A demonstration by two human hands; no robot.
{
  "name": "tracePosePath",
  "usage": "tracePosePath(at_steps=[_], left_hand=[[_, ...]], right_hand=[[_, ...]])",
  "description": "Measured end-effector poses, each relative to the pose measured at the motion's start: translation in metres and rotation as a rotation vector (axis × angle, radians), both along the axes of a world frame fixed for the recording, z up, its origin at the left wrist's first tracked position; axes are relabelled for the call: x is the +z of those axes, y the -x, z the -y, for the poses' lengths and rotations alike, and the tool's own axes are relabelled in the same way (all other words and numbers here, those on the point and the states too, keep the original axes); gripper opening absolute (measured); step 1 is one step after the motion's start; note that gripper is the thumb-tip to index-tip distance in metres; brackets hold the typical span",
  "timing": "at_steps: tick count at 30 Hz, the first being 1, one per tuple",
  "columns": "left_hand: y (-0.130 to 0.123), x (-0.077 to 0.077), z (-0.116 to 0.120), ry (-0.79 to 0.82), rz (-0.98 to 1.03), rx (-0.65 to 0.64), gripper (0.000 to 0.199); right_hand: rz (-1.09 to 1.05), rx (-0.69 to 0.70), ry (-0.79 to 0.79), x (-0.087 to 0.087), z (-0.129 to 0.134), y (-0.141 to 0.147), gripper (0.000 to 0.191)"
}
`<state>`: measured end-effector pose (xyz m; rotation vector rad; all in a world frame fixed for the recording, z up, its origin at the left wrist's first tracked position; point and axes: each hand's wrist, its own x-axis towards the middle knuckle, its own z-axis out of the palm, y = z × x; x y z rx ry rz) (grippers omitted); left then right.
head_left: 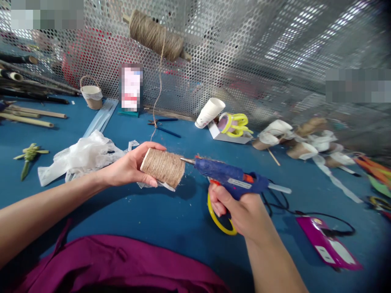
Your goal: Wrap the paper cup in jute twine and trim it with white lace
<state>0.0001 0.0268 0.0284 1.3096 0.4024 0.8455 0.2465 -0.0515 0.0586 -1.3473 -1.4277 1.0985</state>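
The left hand (132, 166) curls around a twine-wrapped cup (165, 167), held above the table (122, 215) between its near and far edges. The right hand (244, 209) grips a blue glue gun (227, 176), nozzle (188, 161) at the cup's right end. Probably gluing; the next move calls for steady aim.

Glue gun (227, 175) right of the cup (163, 167) in the left hand (132, 165), lace (85, 152) farther left, pliers (168, 132) behind.

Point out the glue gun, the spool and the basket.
Glue gun (224, 173): head view, on its blue body.
Spool (154, 35): head view, on its wound twine.
Basket (94, 98): head view, on its side wall.
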Motion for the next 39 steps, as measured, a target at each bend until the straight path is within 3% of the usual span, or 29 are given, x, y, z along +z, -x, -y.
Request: tracePosePath(at_steps=[6, 26, 39], left_hand=[[0.0003, -0.003, -0.0024, 0.03, -0.031, 0.039, 0.065], [0.0009, -0.0082, -0.0057, 0.141, 0.038, 0.109, 0.056], [0.0003, -0.0025, -0.0024, 0.043, 0.006, 0.086, 0.061]], right_hand=[[0.088, 0.061, -0.031, 0.0004, 0.003, 0.0007, 0.032], [0.258, 0.024, -0.056, -0.0043, 0.0085, -0.0054, 0.029], [0.118, 0.028, -0.065, 0.0, 0.0069, 0.0005, 0.027]])
